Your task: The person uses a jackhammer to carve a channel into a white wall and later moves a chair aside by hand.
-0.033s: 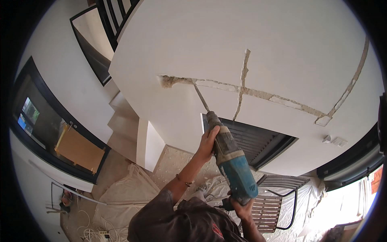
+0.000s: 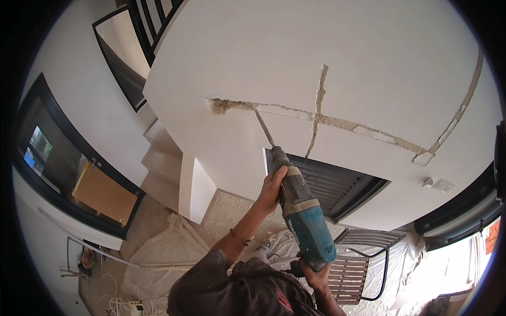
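My left hand (image 2: 272, 188) is wrapped round the dark front part of a blue-green rotary hammer (image 2: 311, 229). At its rear, my right hand (image 2: 317, 275) grips the handle, which is mostly hidden by the body and the hand. The tool slants up and to the left. Its long thin chisel bit (image 2: 266, 129) reaches the lower edge of a rough groove (image 2: 340, 122) cut into the white wall (image 2: 247, 52). The tip meets the groove close to a broken-out hollow (image 2: 217, 107) at its left end. A shorter upright groove (image 2: 320, 92) crosses it further right.
Below the groove is a dark louvred panel (image 2: 337, 187). A slatted chair (image 2: 350, 271) stands at the right, on plastic sheeting (image 2: 163, 245). Rubble bits (image 2: 226, 210) litter the floor by the wall. Steps (image 2: 161, 158) and a dark-framed door (image 2: 105, 192) are at the left; cables (image 2: 129, 304) lie lower left.
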A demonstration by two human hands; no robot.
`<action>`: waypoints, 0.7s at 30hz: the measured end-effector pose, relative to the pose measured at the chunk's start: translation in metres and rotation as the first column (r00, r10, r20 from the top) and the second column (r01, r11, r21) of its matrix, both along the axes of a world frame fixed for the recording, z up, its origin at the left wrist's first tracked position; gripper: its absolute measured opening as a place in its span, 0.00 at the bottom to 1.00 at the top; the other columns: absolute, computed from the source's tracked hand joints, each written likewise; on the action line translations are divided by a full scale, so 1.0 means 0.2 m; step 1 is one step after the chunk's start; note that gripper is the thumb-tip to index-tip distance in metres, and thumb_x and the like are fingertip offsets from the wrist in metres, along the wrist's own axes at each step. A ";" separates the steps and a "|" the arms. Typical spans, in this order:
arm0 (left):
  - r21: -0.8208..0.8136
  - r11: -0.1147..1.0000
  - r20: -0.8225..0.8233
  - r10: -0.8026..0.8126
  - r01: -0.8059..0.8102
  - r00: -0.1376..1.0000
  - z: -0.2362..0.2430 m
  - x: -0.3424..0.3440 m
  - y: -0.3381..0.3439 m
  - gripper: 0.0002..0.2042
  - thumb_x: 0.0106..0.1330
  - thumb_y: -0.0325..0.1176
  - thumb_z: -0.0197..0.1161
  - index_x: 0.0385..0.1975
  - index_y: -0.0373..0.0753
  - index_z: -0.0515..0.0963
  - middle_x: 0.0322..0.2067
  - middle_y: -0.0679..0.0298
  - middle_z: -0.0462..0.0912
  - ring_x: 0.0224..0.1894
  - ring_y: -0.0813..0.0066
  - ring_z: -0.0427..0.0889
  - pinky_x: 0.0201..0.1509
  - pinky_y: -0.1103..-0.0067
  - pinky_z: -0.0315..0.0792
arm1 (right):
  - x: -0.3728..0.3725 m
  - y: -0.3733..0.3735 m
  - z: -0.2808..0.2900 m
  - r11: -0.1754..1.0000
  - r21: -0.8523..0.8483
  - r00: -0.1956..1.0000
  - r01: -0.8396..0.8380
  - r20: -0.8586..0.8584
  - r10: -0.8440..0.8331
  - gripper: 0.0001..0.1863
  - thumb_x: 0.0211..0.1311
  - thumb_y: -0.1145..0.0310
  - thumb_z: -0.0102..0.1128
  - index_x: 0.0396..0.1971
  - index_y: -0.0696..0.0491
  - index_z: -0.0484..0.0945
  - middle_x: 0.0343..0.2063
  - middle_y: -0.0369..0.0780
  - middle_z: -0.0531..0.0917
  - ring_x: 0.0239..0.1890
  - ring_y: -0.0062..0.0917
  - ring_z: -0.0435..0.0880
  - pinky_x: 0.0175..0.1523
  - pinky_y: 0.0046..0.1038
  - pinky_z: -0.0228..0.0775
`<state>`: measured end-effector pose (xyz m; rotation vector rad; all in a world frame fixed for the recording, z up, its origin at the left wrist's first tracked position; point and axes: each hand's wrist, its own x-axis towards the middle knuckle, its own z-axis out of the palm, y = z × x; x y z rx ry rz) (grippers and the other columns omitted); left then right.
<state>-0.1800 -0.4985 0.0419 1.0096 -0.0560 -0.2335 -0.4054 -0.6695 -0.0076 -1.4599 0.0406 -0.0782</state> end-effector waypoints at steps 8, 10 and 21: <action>-0.013 0.999 0.027 -0.033 0.033 0.999 0.03 0.04 0.04 0.20 0.71 0.49 0.56 0.50 0.37 0.72 0.38 0.65 0.79 0.40 0.78 0.80 0.44 0.79 0.76 | -0.02 0.04 -0.26 0.996 -0.083 0.999 0.020 -0.044 -0.024 0.36 0.45 0.76 0.65 0.57 0.62 0.60 0.46 0.45 0.76 0.47 0.29 0.76 0.53 0.30 0.68; -0.046 0.998 0.050 -0.045 0.047 0.998 0.02 0.07 0.06 0.20 0.71 0.48 0.56 0.50 0.36 0.72 0.38 0.65 0.79 0.40 0.78 0.80 0.44 0.78 0.77 | 0.00 0.03 -0.28 0.997 -0.074 0.997 -0.017 -0.072 0.012 0.49 0.42 0.75 0.67 0.68 0.62 0.52 0.53 0.48 0.73 0.54 0.31 0.74 0.59 0.32 0.65; -0.065 0.998 0.048 0.011 -0.008 0.999 0.07 0.22 -0.02 0.21 0.72 0.50 0.55 0.49 0.37 0.73 0.39 0.63 0.79 0.40 0.76 0.80 0.45 0.77 0.77 | 0.24 -0.13 0.06 0.996 -0.006 0.995 -0.084 -0.051 0.083 0.22 0.46 0.78 0.65 0.45 0.61 0.73 0.34 0.39 0.81 0.35 0.23 0.80 0.40 0.26 0.73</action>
